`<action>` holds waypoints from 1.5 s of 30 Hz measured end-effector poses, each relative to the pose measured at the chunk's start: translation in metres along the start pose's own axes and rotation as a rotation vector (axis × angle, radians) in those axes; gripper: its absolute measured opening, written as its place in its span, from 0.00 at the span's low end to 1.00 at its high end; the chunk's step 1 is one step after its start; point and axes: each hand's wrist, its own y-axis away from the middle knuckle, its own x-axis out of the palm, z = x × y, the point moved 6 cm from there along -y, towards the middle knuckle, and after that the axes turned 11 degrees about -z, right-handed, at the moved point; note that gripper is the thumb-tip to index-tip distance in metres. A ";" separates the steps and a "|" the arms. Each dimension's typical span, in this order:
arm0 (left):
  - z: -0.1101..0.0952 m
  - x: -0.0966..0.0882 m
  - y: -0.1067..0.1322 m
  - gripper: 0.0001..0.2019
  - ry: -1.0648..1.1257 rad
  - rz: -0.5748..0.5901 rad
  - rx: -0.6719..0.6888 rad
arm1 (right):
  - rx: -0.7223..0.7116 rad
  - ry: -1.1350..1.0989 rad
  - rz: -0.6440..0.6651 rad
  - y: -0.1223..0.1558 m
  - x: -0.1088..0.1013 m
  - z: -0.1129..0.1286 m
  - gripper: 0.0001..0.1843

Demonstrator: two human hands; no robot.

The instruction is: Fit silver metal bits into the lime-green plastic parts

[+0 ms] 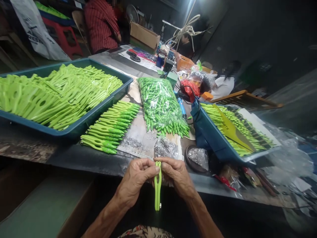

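Note:
My left hand [138, 177] and my right hand [177, 175] meet at the table's front edge. Both pinch the upper end of a lime-green plastic piece [158, 191] with two slim arms side by side and an oval gap between them. It hangs upright, a small shiny metal bit at its lower end. Just beyond my fingers lies a clear bag of tiny metal parts [165, 147]. Further back, a clear bag [159, 102] spills darker green pointed pieces toward me. To its left, similar lime pieces with darker green ends [111, 125] lie in a neat row.
A dark blue tray [65, 132] heaped with lime pieces fills the left. On the right, another blue tray [206, 138] holds more, beside a round dark dish [190, 165] with a bag of metal bits. A cardboard box [145, 36] and several people are farther back.

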 end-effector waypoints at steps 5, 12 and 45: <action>0.002 0.004 0.000 0.12 0.044 0.059 -0.068 | -0.010 -0.051 0.069 -0.004 -0.003 -0.002 0.11; 0.004 0.018 -0.001 0.13 0.053 0.118 -0.157 | 0.002 -0.146 0.083 -0.009 -0.009 0.005 0.09; -0.014 0.026 -0.016 0.09 -0.178 0.279 0.037 | -0.210 0.053 -0.094 -0.041 -0.035 0.027 0.13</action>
